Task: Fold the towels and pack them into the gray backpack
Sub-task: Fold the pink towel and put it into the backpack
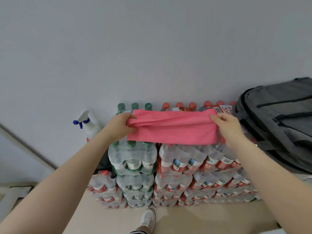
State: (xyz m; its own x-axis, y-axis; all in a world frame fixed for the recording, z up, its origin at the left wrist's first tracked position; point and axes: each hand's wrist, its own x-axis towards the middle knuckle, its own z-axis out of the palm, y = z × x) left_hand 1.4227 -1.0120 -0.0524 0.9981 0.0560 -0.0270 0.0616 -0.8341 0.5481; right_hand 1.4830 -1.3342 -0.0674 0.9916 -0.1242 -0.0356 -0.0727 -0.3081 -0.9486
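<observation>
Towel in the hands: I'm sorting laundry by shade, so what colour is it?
Pink, plain with no pattern; the towel shows best in the head view.

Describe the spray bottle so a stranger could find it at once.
Start at the stacked packs of water bottles against the gray wall. Look just past their left edge, behind the green-capped packs. The spray bottle stands there: white, with a blue trigger, the only bottle not shrink-wrapped.
</observation>
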